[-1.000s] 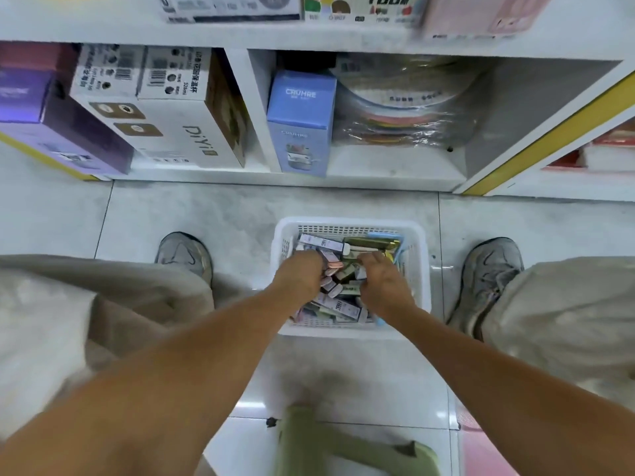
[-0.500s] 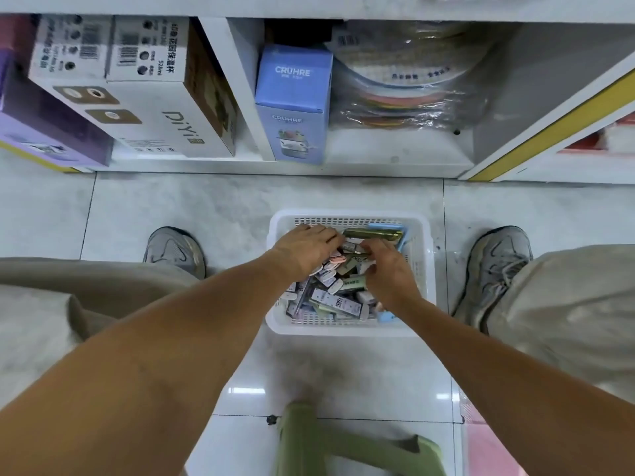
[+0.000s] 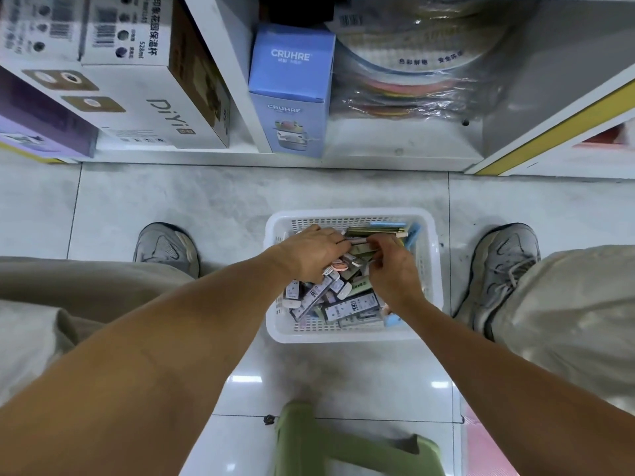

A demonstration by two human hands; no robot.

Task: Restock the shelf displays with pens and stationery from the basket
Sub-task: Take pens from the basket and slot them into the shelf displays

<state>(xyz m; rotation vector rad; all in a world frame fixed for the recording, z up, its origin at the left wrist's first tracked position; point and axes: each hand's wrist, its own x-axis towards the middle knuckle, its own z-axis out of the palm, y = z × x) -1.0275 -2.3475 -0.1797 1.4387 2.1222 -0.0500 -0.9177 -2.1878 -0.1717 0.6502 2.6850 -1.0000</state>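
A white plastic basket [image 3: 343, 335] stands on the floor between my feet, filled with several small stationery packs [image 3: 350, 305] and flat pen packs [image 3: 374, 231] along its far side. My left hand [image 3: 314, 250] reaches in palm down, and its curled fingers grip a bunch of small packs and erasers. My right hand [image 3: 393, 271] is beside it, its fingertips pinching a narrow pack at the far middle of the pile. What lies under both palms is hidden.
The lowest white shelf [image 3: 378, 156] is just beyond the basket. It holds a blue CRUHRE box [image 3: 292, 87], wrapped coloured discs [image 3: 412, 84], a white DiYi box [image 3: 147, 97] and a purple box [image 3: 41, 125]. My grey shoes [image 3: 165, 247] flank the basket and a green stool [image 3: 343, 448] is beneath me.
Both hands have moved toward the far side of the basket while sorting through the pile. The view has tilted down, so the shelf sits higher in frame.
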